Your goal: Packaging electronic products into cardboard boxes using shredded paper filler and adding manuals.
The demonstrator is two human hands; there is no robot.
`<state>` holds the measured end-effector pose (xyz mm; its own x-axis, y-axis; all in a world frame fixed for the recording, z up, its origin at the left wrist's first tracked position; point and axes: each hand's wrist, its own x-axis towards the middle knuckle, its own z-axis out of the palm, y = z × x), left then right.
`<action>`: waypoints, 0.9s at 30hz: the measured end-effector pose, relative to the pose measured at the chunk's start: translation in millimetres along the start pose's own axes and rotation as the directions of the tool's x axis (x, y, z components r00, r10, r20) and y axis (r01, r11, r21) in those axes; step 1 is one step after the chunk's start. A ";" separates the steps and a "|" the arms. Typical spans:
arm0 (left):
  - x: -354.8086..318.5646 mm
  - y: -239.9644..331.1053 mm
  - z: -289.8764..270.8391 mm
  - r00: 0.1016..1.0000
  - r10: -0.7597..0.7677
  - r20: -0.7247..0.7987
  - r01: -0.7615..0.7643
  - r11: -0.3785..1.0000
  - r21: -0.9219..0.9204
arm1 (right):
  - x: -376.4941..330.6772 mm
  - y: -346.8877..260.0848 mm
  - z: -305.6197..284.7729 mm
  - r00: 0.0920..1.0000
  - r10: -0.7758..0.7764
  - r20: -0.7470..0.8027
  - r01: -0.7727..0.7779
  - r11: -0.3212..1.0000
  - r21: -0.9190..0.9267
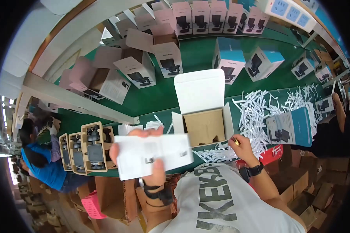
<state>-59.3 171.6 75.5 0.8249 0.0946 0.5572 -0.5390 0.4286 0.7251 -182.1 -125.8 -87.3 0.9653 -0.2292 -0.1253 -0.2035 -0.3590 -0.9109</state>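
Observation:
A white printed leaflet (pixel 171 149), slightly blurred, lies across my left hand (pixel 158 174). The thumb presses on its face while the fingers show past its far and left edges. My right hand (pixel 243 147) is closed at the near right corner of an open white box (pixel 199 89). A small gold-coloured thing (pixel 236 142) shows at its fingertips; its kind is too small to make out. The box stands with its lid raised and side flaps spread, and brown cardboard (pixel 204 126) shows inside it. White paper shreds (pixel 216 154) lie along its near side.
A heap of paper shreds (pixel 249 112) spreads to the right, with a white-and-blue carton (pixel 287 128) on it. Brown trays of black parts (pixel 94 147) stand at left. Open cartons (pixel 138 70) and closed ones line the green bench (pixel 198 50). Other people work at far left and right.

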 end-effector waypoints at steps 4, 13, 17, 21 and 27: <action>4.4 -50.6 -5.1 0.936 0.095 0.340 -0.206 0.929 0.308 | -0.4 -10.8 4.3 0.999 0.045 0.019 -0.045 0.999 -0.013; 8.8 -41.4 -33.1 0.887 -0.047 0.460 -0.231 0.818 0.528 | -6.4 15.4 -2.3 0.991 0.094 -0.091 -0.078 0.983 0.164; 7.4 -42.7 -8.3 0.784 -0.257 0.564 -0.214 0.742 0.636 | -0.2 -4.9 0.2 0.995 0.088 -0.047 -0.083 0.990 0.114; 14.9 -25.1 4.2 0.733 -0.336 0.592 -0.381 0.518 0.766 | 1.9 -18.3 -9.8 0.990 0.137 0.003 -0.137 0.989 0.059; -33.2 -59.5 -34.5 0.779 -0.456 0.430 -0.052 0.636 0.770 | 26.2 -47.9 -19.4 0.993 0.062 -0.100 -0.031 0.958 0.284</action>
<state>-48.8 174.0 -0.1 0.8155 -0.5080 0.2773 -0.5169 -0.4237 0.7438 -150.2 -132.2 -39.3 0.9296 -0.3401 -0.1418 -0.1787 -0.0796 -0.9807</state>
